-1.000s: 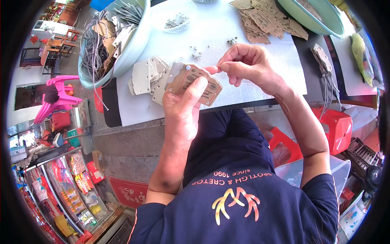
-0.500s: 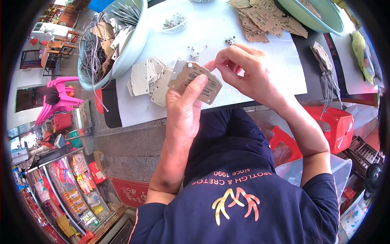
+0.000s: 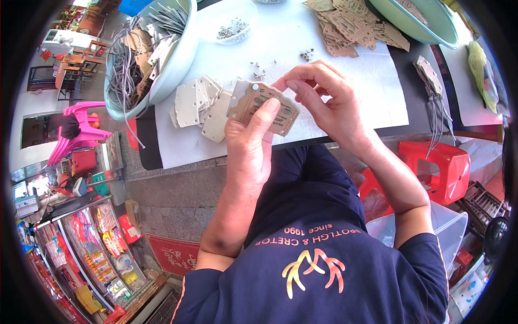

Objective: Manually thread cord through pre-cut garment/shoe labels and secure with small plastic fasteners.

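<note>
My left hand [image 3: 249,143] grips a flat, brown printed plate [image 3: 284,119] with cut corners, thumb pressed on its face. A grey metal plate [image 3: 237,96] shows at its left edge, in the same grip. A round silver spot sits near the top corner. Against the upper right edge of the brown plate, my right hand [image 3: 337,102] has thumb and forefinger drawn together; whatever lies between them is too small to make out. Left of the held plates, a pile of grey metal plates [image 3: 190,105] lies on the white sheet [image 3: 178,148]. Small metal fasteners [image 3: 258,74] are scattered beyond my hands.
A pale green basin [image 3: 186,65] of grey cables and plates stands at the left. Behind is a clear tub [image 3: 208,35] of small metal parts. Brown printed plates [image 3: 350,24] lie at the far right beside another green basin [image 3: 440,32]. Cabled plates [image 3: 429,75] hang over the table's right edge.
The left hand and its plates have shifted slightly right. The right hand has turned a little, and its forefinger now reaches along the brown plate's upper edge.
</note>
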The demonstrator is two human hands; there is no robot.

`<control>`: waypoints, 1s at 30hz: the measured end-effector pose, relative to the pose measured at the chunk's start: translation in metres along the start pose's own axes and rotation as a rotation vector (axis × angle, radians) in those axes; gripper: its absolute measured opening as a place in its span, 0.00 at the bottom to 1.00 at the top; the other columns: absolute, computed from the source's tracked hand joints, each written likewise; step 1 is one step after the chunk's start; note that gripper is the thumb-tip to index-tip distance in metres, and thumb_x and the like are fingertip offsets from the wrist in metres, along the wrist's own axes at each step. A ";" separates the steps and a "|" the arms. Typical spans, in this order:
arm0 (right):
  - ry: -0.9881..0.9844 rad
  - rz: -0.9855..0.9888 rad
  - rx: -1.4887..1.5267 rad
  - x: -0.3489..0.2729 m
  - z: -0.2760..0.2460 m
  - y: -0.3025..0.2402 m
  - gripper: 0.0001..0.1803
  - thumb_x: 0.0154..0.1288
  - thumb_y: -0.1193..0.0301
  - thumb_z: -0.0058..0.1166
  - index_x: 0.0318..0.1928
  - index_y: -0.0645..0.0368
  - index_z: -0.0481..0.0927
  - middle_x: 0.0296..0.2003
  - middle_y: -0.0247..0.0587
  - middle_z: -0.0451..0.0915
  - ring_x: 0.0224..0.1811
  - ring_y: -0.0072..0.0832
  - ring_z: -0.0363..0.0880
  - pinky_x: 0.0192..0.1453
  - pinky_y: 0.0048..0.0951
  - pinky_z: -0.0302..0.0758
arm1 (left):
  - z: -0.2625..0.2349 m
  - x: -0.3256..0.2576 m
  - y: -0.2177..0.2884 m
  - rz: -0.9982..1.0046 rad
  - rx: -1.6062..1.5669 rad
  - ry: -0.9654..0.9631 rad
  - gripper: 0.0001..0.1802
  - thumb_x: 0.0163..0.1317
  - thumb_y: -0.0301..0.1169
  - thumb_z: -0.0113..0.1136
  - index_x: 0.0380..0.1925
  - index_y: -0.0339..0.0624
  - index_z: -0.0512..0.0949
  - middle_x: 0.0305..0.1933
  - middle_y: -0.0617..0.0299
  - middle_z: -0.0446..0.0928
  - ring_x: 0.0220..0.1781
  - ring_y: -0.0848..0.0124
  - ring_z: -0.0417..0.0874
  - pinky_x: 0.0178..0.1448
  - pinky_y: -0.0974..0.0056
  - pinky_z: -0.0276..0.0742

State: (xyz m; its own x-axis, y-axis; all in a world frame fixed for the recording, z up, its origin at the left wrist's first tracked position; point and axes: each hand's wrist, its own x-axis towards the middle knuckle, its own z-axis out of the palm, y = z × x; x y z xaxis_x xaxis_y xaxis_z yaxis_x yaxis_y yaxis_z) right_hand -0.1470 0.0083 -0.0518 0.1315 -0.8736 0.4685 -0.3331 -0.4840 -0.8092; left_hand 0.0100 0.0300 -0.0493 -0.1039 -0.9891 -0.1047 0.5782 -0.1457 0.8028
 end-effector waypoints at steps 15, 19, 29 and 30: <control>-0.097 -0.194 -0.278 0.001 -0.010 0.006 0.11 0.59 0.81 0.56 0.42 0.55 0.80 0.38 0.40 0.77 0.39 0.40 0.80 0.39 0.35 0.77 | -0.004 0.000 -0.005 -0.002 0.102 0.030 0.13 0.63 0.25 0.60 0.48 0.39 0.77 0.42 0.65 0.79 0.44 0.78 0.79 0.49 0.70 0.75; -0.115 -0.176 -0.263 0.002 -0.010 0.007 0.10 0.62 0.81 0.56 0.44 0.61 0.80 0.36 0.42 0.77 0.36 0.33 0.80 0.38 0.29 0.75 | -0.003 -0.002 -0.004 -0.022 0.093 0.031 0.12 0.63 0.25 0.60 0.47 0.39 0.78 0.43 0.64 0.79 0.44 0.78 0.79 0.49 0.70 0.75; -0.166 0.198 0.269 0.005 -0.008 0.025 0.07 0.66 0.75 0.58 0.44 0.59 0.82 0.37 0.30 0.82 0.38 0.14 0.78 0.36 0.18 0.74 | -0.007 -0.001 -0.003 -0.015 0.083 0.014 0.13 0.63 0.24 0.60 0.48 0.38 0.78 0.49 0.54 0.81 0.47 0.76 0.80 0.53 0.68 0.75; -0.167 0.226 0.312 0.006 -0.008 0.025 0.06 0.65 0.74 0.58 0.42 0.60 0.82 0.34 0.31 0.82 0.36 0.14 0.77 0.35 0.19 0.74 | -0.007 -0.001 -0.003 -0.015 0.078 0.012 0.12 0.63 0.25 0.59 0.47 0.38 0.78 0.49 0.52 0.81 0.48 0.75 0.80 0.54 0.68 0.75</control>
State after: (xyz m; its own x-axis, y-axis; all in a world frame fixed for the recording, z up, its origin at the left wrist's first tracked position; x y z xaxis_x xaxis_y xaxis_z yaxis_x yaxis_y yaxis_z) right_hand -0.1614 -0.0088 -0.0660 0.2459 -0.9433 0.2232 -0.0757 -0.2482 -0.9657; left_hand 0.0137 0.0312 -0.0555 -0.1020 -0.9871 -0.1235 0.5114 -0.1585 0.8446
